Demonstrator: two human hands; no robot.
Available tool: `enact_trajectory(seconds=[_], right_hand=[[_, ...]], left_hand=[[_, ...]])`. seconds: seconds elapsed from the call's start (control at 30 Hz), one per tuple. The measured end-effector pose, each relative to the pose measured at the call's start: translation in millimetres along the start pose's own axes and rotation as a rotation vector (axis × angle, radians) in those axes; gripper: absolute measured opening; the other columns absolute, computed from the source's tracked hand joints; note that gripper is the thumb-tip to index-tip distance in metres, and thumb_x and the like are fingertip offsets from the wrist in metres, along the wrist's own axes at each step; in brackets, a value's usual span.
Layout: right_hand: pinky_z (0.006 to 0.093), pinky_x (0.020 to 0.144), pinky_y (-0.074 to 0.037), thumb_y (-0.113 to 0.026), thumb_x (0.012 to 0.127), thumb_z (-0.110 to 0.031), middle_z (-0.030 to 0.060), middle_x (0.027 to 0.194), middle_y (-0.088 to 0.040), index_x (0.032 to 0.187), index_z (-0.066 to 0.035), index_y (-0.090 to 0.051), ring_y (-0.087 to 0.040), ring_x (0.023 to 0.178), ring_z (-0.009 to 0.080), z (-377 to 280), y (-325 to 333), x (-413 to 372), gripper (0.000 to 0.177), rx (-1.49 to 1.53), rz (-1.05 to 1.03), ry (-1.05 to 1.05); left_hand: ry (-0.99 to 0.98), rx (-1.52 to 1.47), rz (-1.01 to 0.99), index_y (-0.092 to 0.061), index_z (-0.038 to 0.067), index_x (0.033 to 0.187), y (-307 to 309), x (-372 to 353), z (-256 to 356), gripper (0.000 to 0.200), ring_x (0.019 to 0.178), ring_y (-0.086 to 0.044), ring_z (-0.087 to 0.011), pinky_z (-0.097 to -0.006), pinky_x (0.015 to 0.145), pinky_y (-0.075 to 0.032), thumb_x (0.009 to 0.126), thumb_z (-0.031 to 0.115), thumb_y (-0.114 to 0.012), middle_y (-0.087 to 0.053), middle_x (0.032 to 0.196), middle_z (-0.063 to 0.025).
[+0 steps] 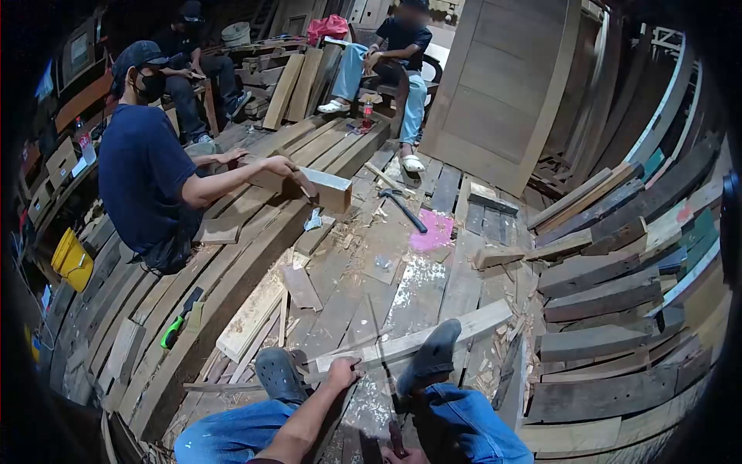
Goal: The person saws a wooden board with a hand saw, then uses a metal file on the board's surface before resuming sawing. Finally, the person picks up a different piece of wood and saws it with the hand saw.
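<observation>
1. Plank (pixel 399 348): pale, straight-edged timber, laid aslant on worn, white-flecked floorboards (pixel 420 284); landmark for this list.
2. Left hand (pixel 344 373): on the plank's left part; your fingers are curled in and closed over its edge, presumably to keep it from shifting.
3. Right hand (pixel 406 456): on the near side of the plank, partly cropped; your fingers appear wrapped round the dark handle of a long-bladed tool (pixel 396 438), its thin, blurred blade crossing the plank.
4. Right clog (pixel 434 352): dark, rubbery, round-toed; set over the plank, apparently as a foot weight pinning it.
5. Left clog (pixel 280 374): matching, just beside the plank's left end.
6. Hammer (pixel 407 213): black, slim-handled; beyond the plank, partly on a thin pink sheet (pixel 437 230).
7. Shavings (pixel 495 362): pale, curled scraps near the plank's right end.
</observation>
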State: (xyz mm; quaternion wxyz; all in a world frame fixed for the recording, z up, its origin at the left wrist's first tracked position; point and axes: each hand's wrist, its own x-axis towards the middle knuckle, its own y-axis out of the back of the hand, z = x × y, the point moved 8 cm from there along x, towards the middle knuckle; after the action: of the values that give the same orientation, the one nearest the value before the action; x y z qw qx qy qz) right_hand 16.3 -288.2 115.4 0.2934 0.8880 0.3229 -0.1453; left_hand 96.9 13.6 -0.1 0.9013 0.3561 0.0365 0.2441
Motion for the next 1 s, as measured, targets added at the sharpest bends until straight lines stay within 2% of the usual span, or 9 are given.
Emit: enact_trajectory(seconds=[0.07, 0.13, 0.17, 0.2, 0.33, 0.4, 0.67, 0.83, 1.0], right_hand=[[0.0382, 0.05, -0.035, -0.065, 0.082, -0.051, 0.0063, 0.053, -0.046, 0.063, 0.004, -0.055, -0.041, 0.053, 0.0154, 0.1, -1.7, -0.7, 0.059, -0.02, 0.002, 0.009], [0.0381, 0.05, -0.035, -0.065, 0.082, -0.052, 0.0063, 0.053, -0.046, 0.062, 0.004, -0.055, -0.041, 0.054, 0.015, -5.8, -0.9, 1.1, 0.059, -0.116, 0.0, 0.032], [0.0373, 0.05, -0.035, -0.065, 0.083, -0.051, 0.0059, 0.054, -0.047, 0.062, 0.002, -0.055, -0.04, 0.054, 0.0147, -12.7, 2.2, -6.2, 0.058, 0.029, 0.034, 0.028], [0.0374, 0.05, -0.035, -0.066, 0.083, -0.051, 0.0054, 0.055, -0.047, 0.063, 0.002, -0.055, -0.04, 0.055, 0.0145, -8.9, 0.3, -5.3, 0.057, 0.013, 0.019, 0.011], [0.037, 0.049, -0.034, -0.065, 0.083, -0.05, 0.0048, 0.054, -0.046, 0.062, 0.002, -0.055, -0.04, 0.054, 0.0142, -4.0, -0.4, -6.2, 0.057, 0.05, -0.007, -0.033], [0.0368, 0.049, -0.034, -0.065, 0.083, -0.05, 0.0045, 0.054, -0.046, 0.062, 0.001, -0.055, -0.04, 0.053, 0.014, -4.6, 0.6, -5.8, 0.057, 0.063, -0.014, -0.043], [0.0361, 0.047, -0.034, -0.065, 0.084, -0.049, 0.0033, 0.053, -0.045, 0.06, 0.0, -0.054, -0.04, 0.052, 0.0133, -7.3, -4.4, -1.0, 0.055, 0.081, -0.044, -0.06], [0.0356, 0.046, -0.033, -0.065, 0.084, -0.048, 0.0026, 0.052, -0.045, 0.06, -0.001, -0.054, -0.04, 0.051, 0.0128, -8.0, -7.1, 0.8, 0.055, 0.084, -0.056, -0.062], [0.0351, 0.045, -0.033, -0.065, 0.085, -0.048, 0.0018, 0.052, -0.044, 0.059, -0.002, -0.053, -0.04, 0.05, 0.0123, -9.0, -7.3, 0.0, 0.054, 0.087, -0.068, -0.064]], left_hand=[[-0.023, 0.16, -0.074, -0.071, 0.007, 0.091, -9.4, 0.7, 0.8, 0.027, 0.082, -0.064, -0.0318, -0.039, 0.078, -0.053, 0.067, 0.02, -0.076, -0.067, 0.086, -0.0132], [-0.074, 0.222, -0.074, -0.07, 0.008, 0.093, -16.6, 1.1, 4.3, 0.026, 0.088, -0.062, -0.031, -0.04, 0.078, -0.053, 0.069, 0.015, -0.07, -0.066, 0.089, -0.0121], [-0.098, 0.252, -0.077, -0.07, 0.009, 0.094, -21.5, -0.7, 5.3, 0.026, 0.091, -0.062, -0.0305, -0.0405, 0.079, -0.053, 0.069, 0.013, -0.067, -0.066, 0.091, -0.0116], [-0.122, 0.281, -0.08, -0.07, 0.01, 0.096, -25.1, -2.0, 8.2, 0.026, 0.094, -0.061, -0.0301, -0.041, 0.079, -0.053, 0.07, 0.01, -0.065, -0.066, 0.092, -0.0111], [-0.18, 0.272, -0.101, -0.069, 0.01, 0.098, -31.4, -2.7, 10.3, 0.03, 0.095, -0.06, -0.0285, -0.0397, 0.079, -0.053, 0.069, 0.007, -0.064, -0.065, 0.093, -0.0099], [-0.226, 0.238, -0.039, -0.07, 0.008, 0.097, -24.1, -3.7, 17.3, 0.027, 0.092, -0.06, -0.0289, -0.0383, 0.08, -0.053, 0.07, 0.01, -0.065, -0.065, 0.09, -0.0099], [-0.162, 0.177, -0.096, -0.07, 0.009, 0.103, -11.5, 2.6, 15.3, 0.034, 0.095, -0.062, -0.028, -0.0366, 0.084, -0.052, 0.073, 0.026, -0.073, -0.067, 0.095, -0.0113], [-0.058, 0.135, -0.124, -0.071, 0.015, 0.103, -16.8, 2.0, 0.3, 0.036, 0.096, -0.061, -0.028, -0.0377, 0.086, -0.051, 0.071, 0.03, -0.075, -0.067, 0.096, -0.0108], [-0.1, 0.166, -0.05, -0.073, 0.016, 0.099, -11.8, 1.2, 5.8, 0.034, 0.091, -0.062, -0.0272, -0.0384, 0.08, -0.05, 0.068, 0.031, -0.076, -0.067, 0.09, -0.0087]])
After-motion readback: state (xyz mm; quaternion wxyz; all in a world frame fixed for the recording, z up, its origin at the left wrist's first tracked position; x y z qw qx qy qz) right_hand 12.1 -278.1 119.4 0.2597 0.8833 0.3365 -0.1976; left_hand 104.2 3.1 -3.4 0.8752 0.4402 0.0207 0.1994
